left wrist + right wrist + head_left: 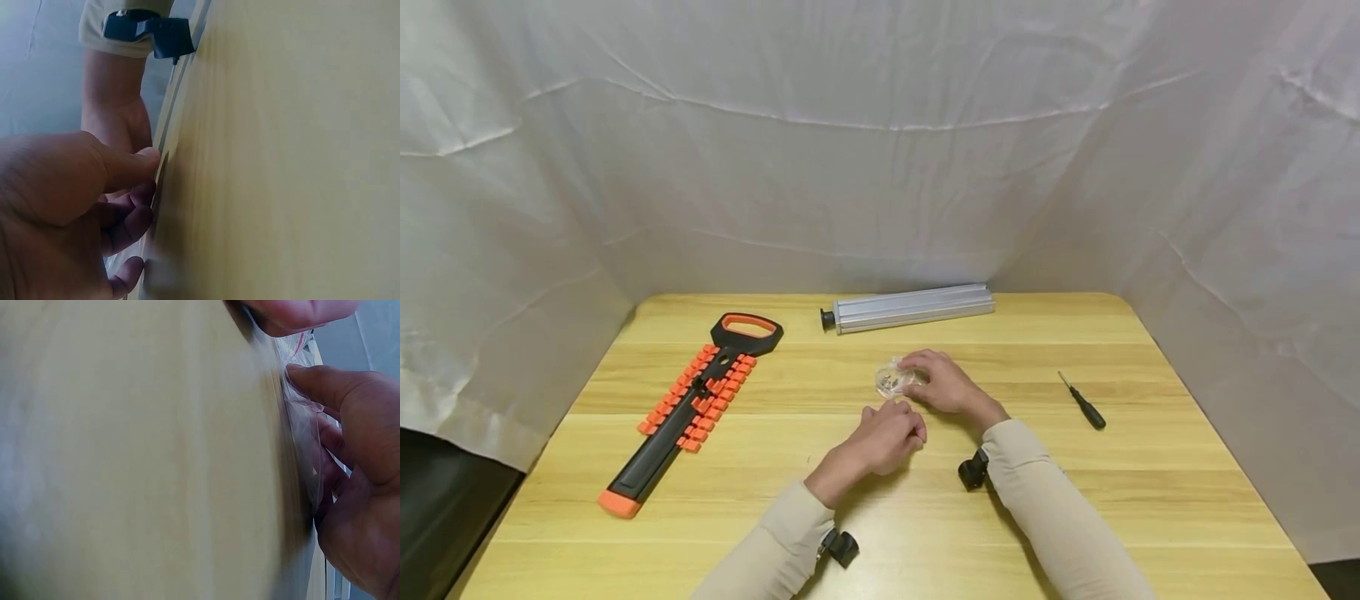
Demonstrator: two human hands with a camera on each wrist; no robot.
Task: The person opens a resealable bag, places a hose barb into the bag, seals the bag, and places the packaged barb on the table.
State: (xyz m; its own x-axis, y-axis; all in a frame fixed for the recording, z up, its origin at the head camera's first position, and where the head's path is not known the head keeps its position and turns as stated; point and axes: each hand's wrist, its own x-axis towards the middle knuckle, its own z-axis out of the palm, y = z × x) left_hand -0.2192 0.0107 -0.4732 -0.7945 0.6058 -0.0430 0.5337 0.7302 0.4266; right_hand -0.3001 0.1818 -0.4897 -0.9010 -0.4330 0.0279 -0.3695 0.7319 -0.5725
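Note:
A small clear plastic bag point(891, 379) lies on the wooden table, with small dark pieces inside, too small to name. My right hand point(942, 382) holds its right side. In the right wrist view, the thumb presses on the crinkled plastic bag point(305, 431) and the fingers curl behind it; a bit of red shows near its top edge. Just in front of the bag, my left hand point(886, 435) rests low over the table with loosely bent fingers. The left wrist view shows that thumb point(140, 164) apart from the fingers, and nothing visible between them.
A silver aluminium profile point(913, 308) with a black knob lies at the back. On the left is a black tool rack point(658, 437) with orange clips and a handle. A black-handled screwdriver point(1084, 404) lies to the right. White cloth point(880, 183) hangs behind the table.

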